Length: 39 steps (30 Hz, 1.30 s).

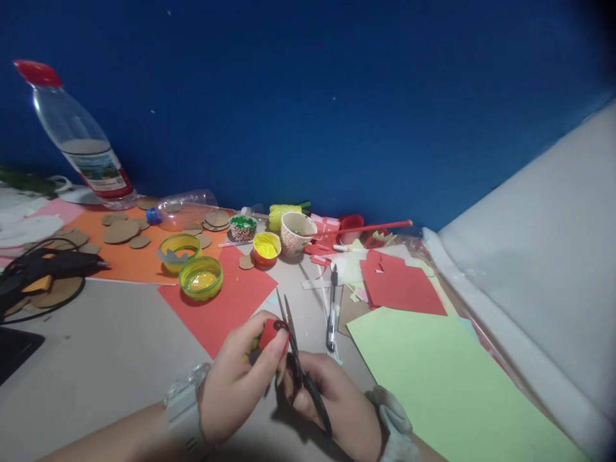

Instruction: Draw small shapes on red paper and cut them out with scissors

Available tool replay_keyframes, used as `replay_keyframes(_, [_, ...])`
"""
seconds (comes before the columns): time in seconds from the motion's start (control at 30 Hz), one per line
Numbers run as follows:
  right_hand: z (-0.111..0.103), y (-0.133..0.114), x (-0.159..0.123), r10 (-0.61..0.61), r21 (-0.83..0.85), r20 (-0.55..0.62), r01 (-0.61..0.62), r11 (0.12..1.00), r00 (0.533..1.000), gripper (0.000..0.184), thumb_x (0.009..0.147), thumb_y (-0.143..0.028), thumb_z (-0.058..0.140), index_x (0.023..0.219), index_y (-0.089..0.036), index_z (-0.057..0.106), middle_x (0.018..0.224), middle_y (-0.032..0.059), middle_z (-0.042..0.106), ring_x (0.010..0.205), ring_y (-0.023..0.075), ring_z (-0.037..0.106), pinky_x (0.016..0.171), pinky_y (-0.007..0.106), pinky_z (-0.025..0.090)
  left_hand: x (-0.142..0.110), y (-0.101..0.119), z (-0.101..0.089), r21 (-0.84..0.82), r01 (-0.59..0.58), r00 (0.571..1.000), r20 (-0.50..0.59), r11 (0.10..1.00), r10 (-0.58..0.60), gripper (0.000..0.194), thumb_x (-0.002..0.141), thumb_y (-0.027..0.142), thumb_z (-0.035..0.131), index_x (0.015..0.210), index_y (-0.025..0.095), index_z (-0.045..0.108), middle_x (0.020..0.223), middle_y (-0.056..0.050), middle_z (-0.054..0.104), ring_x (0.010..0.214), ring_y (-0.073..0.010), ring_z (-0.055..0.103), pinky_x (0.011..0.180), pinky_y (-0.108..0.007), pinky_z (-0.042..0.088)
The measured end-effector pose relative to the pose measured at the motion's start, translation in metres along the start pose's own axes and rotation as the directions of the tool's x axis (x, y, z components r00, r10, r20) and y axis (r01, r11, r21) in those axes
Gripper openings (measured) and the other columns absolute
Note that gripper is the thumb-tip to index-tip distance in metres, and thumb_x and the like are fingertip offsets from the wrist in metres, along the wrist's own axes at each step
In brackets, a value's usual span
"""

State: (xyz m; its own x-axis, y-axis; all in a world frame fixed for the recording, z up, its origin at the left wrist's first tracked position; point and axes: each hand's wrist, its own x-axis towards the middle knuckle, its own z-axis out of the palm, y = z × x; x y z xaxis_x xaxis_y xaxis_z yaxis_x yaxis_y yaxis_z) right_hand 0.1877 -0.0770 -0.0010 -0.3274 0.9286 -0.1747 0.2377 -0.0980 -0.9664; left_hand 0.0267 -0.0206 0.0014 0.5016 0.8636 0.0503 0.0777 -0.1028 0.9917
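Note:
Between the thumb and fingers of my left hand (240, 382) is a small piece of red paper (270, 332) with a black mark on it. Something yellowish shows behind its fingers, too hidden to name. My right hand (337, 401) is wrapped round the black handles of a pair of scissors (293, 340). Their blades point away from me, slightly apart, right beside the red paper's edge. Whether the blades touch the paper I cannot tell. A black pen (332, 308) lies just beyond my right hand, and a red sheet (231, 295) lies flat beyond my left.
Paint cups (266, 249), a paper cup (296, 234) with a red stick across it and green-yellow bowls (201, 279) stand ahead. Cardboard discs (121, 231), a glue gun (43, 269) and a tall bottle (91, 147) are leftward. Green paper (447, 378) covers the right.

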Motion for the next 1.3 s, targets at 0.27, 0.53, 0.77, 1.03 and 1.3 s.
replay_keyframes(0.27, [0.0, 0.0012, -0.0013, 0.017, 0.026, 0.036, -0.018, 1.0, 0.999, 0.063, 0.076, -0.08, 0.042, 0.072, -0.018, 0.045, 0.065, -0.0033, 0.04, 0.059, 0.0102, 0.033, 0.055, 0.023, 0.032, -0.0003, 0.0016, -0.0013, -0.02, -0.024, 0.999, 0.025, 0.999, 0.025, 0.033, 0.099, 0.038, 0.038, 0.072, 0.02, 0.045, 0.063, 0.003, 0.048, 0.058, -0.0112, 0.045, 0.057, -0.023, 0.038])
replay_keyframes(0.53, [-0.0034, 0.0019, 0.0006, -0.038, 0.072, 0.119, 0.03, 0.997, 0.992, 0.063, 0.077, -0.079, 0.042, 0.071, -0.017, 0.046, 0.066, -0.0018, 0.042, 0.059, 0.0104, 0.036, 0.056, 0.024, 0.033, -0.0019, 0.0001, -0.0027, -0.019, -0.046, 0.999, 0.028, 0.999, 0.047, 0.031, 0.097, 0.033, 0.041, 0.068, 0.02, 0.046, 0.059, 0.003, 0.046, 0.051, -0.0101, 0.04, 0.051, -0.022, 0.035])
replay_keyframes(0.77, [-0.0053, -0.0022, 0.0003, 0.0, 0.109, 0.136, -0.015, 0.994, 0.991, 0.061, 0.077, -0.078, 0.045, 0.072, -0.017, 0.044, 0.065, -0.0021, 0.041, 0.058, 0.0101, 0.035, 0.054, 0.024, 0.031, -0.0002, -0.0014, -0.0027, -0.033, -0.084, 0.996, 0.021, 0.996, 0.085, 0.03, 0.096, 0.029, 0.043, 0.068, 0.019, 0.047, 0.059, 0.003, 0.047, 0.053, -0.009, 0.042, 0.053, -0.021, 0.036])
replay_keyframes(1.03, [-0.0083, 0.001, 0.0004, -0.001, 0.172, 0.171, -0.028, 0.985, 0.985, 0.061, 0.077, -0.077, 0.047, 0.073, -0.015, 0.047, 0.063, -0.002, 0.041, 0.055, 0.0091, 0.036, 0.051, 0.023, 0.03, 0.0005, -0.0045, -0.004, -0.06, -0.081, 0.996, 0.034, 0.995, 0.084, 0.03, 0.096, 0.03, 0.043, 0.069, 0.019, 0.048, 0.059, 0.004, 0.047, 0.054, -0.008, 0.042, 0.051, -0.019, 0.036])
replay_keyframes(1.3, [-0.0089, -0.0024, 0.0018, 0.023, 0.272, 0.168, -0.069, 0.96, 0.985, 0.061, 0.075, -0.076, 0.052, 0.072, -0.015, 0.048, 0.057, -0.0031, 0.042, 0.049, 0.0077, 0.036, 0.045, 0.021, 0.028, 0.007, -0.0021, -0.0051, -0.149, -0.044, 0.996, 0.067, 0.988, 0.054, 0.028, 0.095, 0.03, 0.046, 0.069, 0.019, 0.048, 0.055, 0.006, 0.048, 0.046, -0.0061, 0.039, 0.044, -0.018, 0.032])
